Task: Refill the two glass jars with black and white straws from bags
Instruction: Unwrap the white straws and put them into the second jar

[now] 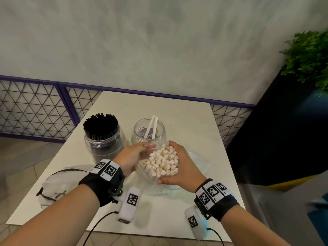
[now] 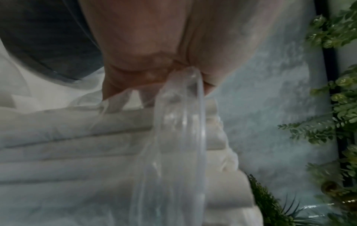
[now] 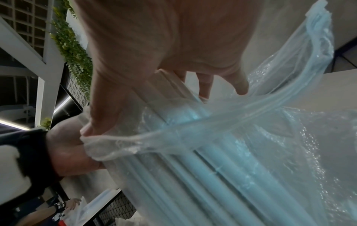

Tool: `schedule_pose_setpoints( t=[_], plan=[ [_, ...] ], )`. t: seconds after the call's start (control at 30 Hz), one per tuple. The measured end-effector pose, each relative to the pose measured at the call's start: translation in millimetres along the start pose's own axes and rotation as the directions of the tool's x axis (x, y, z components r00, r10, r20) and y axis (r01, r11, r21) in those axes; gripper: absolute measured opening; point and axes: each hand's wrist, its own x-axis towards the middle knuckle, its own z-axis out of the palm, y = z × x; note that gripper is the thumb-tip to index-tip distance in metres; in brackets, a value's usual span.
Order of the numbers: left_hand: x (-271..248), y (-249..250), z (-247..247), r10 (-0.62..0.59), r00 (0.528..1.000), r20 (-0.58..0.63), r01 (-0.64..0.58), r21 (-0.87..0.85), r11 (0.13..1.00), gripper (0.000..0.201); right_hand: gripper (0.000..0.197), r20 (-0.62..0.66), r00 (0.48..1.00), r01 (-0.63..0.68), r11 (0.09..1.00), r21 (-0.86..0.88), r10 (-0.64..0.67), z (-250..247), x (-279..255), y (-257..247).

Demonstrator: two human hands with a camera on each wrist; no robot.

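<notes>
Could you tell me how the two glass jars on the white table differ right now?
The left round clear glass jar is packed with upright black straws; the right round clear glass jar holds only two white straws, leaning. The left jar stands clear of both hands; the right jar sits just behind the bundle of white straws they hold. Both are lidless and stand side by side.

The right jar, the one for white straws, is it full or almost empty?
Almost empty. The right jar holds only two white straws leaning inside; its glass shows clear. The left jar is packed with black ones.
</notes>
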Motion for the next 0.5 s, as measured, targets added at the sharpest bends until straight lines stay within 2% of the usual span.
schedule_pose_setpoints(
  t=[0.17,0.33,0.5],
  plan=[
    [1,1,3,-0.046,0.999,0.029,0.047,-0.041,0.998,0.026,0.109,0.026,1.000,0.012,1.000,0.018,-0.012,0,2,2],
    [6,-4,1,-0.077,0.994,0.072,0.081,-0.055,0.995,0.031,0.118,0.020,0.999,0.026,0.999,0.031,-0.027,-5,2,6],
    [13,-10,-3,-0.087,0.989,0.121,0.096,-0.067,0.993,0.027,0.106,0.027,0.996,0.082,0.994,-0.078,-0.080,-7,5,5]
  ],
)
